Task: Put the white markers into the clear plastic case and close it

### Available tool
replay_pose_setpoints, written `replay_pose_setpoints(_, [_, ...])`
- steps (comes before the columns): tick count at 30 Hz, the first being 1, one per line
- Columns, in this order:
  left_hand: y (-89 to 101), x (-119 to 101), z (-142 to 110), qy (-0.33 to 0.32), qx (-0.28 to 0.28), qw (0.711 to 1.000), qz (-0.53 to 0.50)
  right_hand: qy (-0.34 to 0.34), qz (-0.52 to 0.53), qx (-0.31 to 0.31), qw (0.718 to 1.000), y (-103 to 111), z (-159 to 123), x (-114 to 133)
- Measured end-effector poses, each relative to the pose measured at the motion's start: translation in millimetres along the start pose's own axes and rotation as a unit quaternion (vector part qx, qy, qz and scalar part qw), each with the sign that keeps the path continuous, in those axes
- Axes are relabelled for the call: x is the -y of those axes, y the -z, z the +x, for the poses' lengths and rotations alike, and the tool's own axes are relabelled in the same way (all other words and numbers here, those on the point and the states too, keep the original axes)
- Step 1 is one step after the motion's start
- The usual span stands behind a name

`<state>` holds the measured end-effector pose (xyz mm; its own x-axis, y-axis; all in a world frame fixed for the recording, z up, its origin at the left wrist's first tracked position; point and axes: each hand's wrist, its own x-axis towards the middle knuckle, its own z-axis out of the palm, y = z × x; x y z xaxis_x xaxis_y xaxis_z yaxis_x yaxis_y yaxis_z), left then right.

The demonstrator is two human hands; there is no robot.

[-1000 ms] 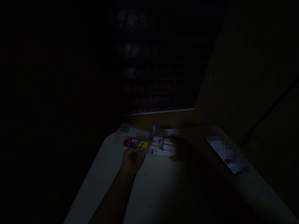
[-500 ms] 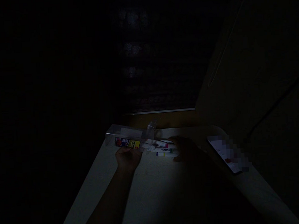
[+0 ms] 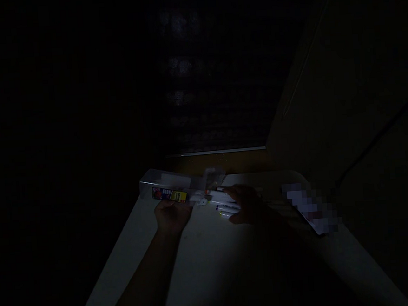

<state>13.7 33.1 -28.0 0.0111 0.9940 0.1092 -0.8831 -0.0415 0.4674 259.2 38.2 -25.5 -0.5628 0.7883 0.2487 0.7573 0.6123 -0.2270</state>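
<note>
My left hand (image 3: 171, 216) is closed on a clear plastic box (image 3: 146, 182) that lies on its side, with a dark and yellow label (image 3: 170, 194) facing me. The box's open end and raised flap (image 3: 214, 175) point right. Several white markers (image 3: 225, 208) with coloured ends lie at that opening, some blue and yellow tips showing. My right hand (image 3: 245, 203) is wrapped over the markers from the right, its thumb near the lowest one. Deep shadow covers most of that hand and its forearm.
A white table (image 3: 198, 270) lies beneath everything. To the right rests a phone (image 3: 303, 206), partly blurred out. Behind the table is a dark window-like panel (image 3: 214, 101) with a pale sill line. A cable (image 3: 381, 136) runs along the right wall.
My right hand has shifted slightly left over the markers, and the markers lie differently, their coloured ends now nearer its thumb. The box's flap appears turned farther right. My left hand keeps hold.
</note>
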Motion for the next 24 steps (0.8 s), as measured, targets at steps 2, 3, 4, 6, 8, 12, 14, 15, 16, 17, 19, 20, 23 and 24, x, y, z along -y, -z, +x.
replay_pose_setpoints(2, [-1.0,0,0,-0.016,-0.006,1.0,0.0,0.001,-0.002,-0.015,1.0,0,-2,3])
replay_pose_setpoints(3, [-1.2,-1,0,-0.022,-0.013,1.0,0.0,0.002,-0.002,-0.021,1.0,-1,-2,4])
replay_pose_setpoints(4, [-0.9,-1,0,-0.026,-0.018,1.0,0.001,0.001,-0.001,-0.027,1.0,-2,-3,5])
replay_pose_setpoints(6, [1.0,-3,2,-0.032,-0.022,0.999,0.0,-0.002,-0.001,-0.034,0.999,-5,-2,4])
replay_pose_setpoints(8, [3.9,-5,3,-0.042,-0.019,0.999,-0.005,-0.009,-0.001,-0.04,0.999,-8,-3,1])
replay_pose_setpoints(12, [6.6,-8,5,-0.085,-0.037,0.996,-0.012,-0.019,-0.003,-0.052,0.998,-9,-4,2])
replay_pose_setpoints(14, [6.3,-9,6,-0.097,-0.044,0.994,-0.008,-0.009,-0.007,-0.061,0.998,-7,-3,9])
replay_pose_setpoints(15, [6.3,-9,6,-0.097,-0.043,0.994,-0.005,0.001,-0.01,-0.063,0.998,-7,-2,13])
replay_pose_setpoints(16, [6.7,-9,6,-0.096,-0.041,0.995,-0.003,0.012,-0.011,-0.061,0.998,-6,0,18])
replay_pose_setpoints(17, [7.4,-9,6,-0.095,-0.037,0.995,-0.002,0.022,-0.012,-0.056,0.998,-5,2,21])
replay_pose_setpoints(19, [9.2,-9,6,-0.092,-0.035,0.995,-0.003,0.035,-0.01,-0.036,0.999,-4,5,26])
replay_pose_setpoints(20, [9.9,-10,6,-0.093,-0.036,0.995,-0.005,0.035,-0.01,-0.025,0.999,-4,6,27])
replay_pose_setpoints(23, [9.7,-12,6,-0.108,-0.046,0.993,-0.007,0.006,-0.021,-0.02,1.0,-5,1,37])
replay_pose_setpoints(24, [8.9,-13,6,-0.114,-0.05,0.992,-0.007,0.005,-0.026,-0.03,0.999,-8,-4,44])
